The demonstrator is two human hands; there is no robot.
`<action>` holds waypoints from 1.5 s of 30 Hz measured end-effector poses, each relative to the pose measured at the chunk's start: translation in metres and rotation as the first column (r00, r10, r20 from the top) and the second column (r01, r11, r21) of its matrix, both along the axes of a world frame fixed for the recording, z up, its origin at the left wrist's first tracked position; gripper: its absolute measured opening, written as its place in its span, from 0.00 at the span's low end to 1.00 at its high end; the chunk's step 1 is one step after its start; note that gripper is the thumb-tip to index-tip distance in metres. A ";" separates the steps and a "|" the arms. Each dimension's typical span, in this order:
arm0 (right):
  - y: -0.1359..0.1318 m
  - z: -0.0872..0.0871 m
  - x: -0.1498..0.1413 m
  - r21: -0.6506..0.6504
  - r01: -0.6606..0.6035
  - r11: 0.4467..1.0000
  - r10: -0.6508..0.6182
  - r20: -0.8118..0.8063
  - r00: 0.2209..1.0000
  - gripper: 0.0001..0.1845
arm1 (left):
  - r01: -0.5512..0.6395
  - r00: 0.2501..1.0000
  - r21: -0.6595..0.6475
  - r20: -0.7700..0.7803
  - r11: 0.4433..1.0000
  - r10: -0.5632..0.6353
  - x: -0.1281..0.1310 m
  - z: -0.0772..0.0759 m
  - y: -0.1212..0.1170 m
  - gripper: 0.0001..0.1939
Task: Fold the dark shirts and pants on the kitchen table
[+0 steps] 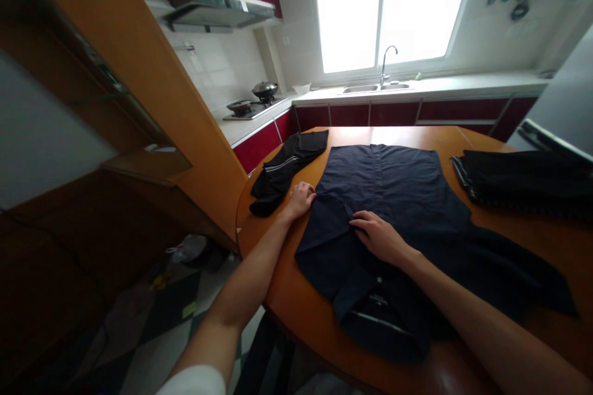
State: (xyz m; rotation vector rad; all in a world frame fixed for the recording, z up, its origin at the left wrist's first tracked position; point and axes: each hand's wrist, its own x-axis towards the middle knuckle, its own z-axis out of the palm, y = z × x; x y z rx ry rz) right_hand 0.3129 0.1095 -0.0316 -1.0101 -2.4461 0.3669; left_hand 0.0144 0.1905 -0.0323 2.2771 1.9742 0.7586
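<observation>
A dark navy shirt (393, 197) lies spread flat on the round wooden table (296, 308), collar toward me. My left hand (301, 199) grips the shirt's left edge near the sleeve fold, fingers curled on the cloth. Flat on the shirt's middle, just right of the folded-in sleeve, rests my right hand (377, 236) with fingers together, pressing the fabric down.
A folded dark garment with white stripes (285, 170) lies at the table's left rim. Another dark folded pile (523, 182) sits at the right. Behind are a counter with sink (375, 87), a stove with pans (254, 105) and a wooden cabinet (139, 74) at the left.
</observation>
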 end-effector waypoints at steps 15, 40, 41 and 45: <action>-0.007 0.000 0.003 -0.022 -0.042 0.999 0.044 0.072 0.996 0.25 | 0.052 0.980 -0.319 -0.163 0.946 -0.109 0.038 -0.005 -0.054 0.37; -0.003 -0.003 0.001 0.018 0.235 0.972 -0.236 0.056 0.970 0.26 | -0.144 0.955 0.113 0.278 0.983 0.108 -0.006 0.010 -0.009 0.26; -0.001 -0.003 0.002 0.019 0.277 0.961 -0.278 0.053 0.959 0.25 | -0.159 0.948 0.146 0.298 0.976 0.110 -0.008 0.012 -0.010 0.25; 0.002 -0.003 0.005 0.015 0.363 0.932 -0.363 0.037 0.931 0.24 | -0.118 0.968 0.121 0.237 0.986 0.087 0.002 0.016 -0.024 0.24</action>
